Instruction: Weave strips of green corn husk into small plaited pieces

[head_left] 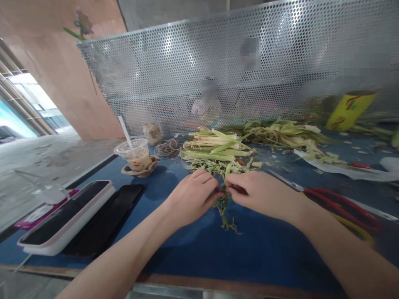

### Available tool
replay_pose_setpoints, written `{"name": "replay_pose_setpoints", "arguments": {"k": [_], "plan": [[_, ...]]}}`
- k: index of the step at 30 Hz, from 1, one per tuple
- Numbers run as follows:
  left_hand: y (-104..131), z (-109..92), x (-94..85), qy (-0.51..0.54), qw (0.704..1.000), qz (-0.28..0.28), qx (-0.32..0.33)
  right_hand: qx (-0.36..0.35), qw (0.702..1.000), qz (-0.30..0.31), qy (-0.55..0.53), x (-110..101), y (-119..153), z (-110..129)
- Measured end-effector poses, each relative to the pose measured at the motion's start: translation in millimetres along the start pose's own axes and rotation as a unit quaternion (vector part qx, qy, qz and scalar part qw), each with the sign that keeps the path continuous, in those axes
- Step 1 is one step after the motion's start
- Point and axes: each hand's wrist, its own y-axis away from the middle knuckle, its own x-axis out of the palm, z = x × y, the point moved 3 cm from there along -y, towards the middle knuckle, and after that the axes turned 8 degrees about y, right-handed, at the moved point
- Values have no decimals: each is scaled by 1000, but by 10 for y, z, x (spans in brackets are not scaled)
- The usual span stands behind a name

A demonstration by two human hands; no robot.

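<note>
Low over the blue table, both hands meet at a withered green leafy sprig [225, 212] with curled, drooping leaves. My left hand [197, 194] is closed, its thumb and fingertips pinching the sprig from the left. From the other side my right hand [254, 190] grips its upper part, where a pale green strip [227, 169] sticks up above the fingers. Just beyond the hands lies a heap of similar shrivelled leaves [205, 166]. Behind that heap is a stacked bundle of corn husks [215, 145].
On the left are a plastic drink cup [134, 154] with a straw, a white-rimmed case [67, 216] and a black tray [107, 220]. Red-handled scissors [339, 203] lie by my right forearm. Twine [167, 148], loose husks [280, 135] and a perforated metal screen [174, 70] stand farther back.
</note>
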Motion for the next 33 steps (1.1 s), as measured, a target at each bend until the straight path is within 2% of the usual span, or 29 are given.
{"name": "replay_pose_setpoints", "arguments": {"k": [3, 7, 11, 20, 26, 33], "plan": [[-13, 18, 31, 0, 999, 28, 38, -6, 1000, 5, 20, 16, 7, 12], [-18, 37, 48, -15, 998, 29, 54, -12, 997, 27, 65, 68, -2, -9], [-6, 59, 55, -34, 997, 29, 65, -64, 996, 33, 61, 79, -6, -27], [9, 39, 79, -111, 976, -4, 188, -127, 990, 5, 56, 92, -43, -120], [10, 0, 87, -186, 954, -44, 232, -137, 990, 15, 10, 83, -47, -194], [22, -45, 79, -207, 944, -70, 247, -145, 989, 23, -18, 73, -46, -227]]}}
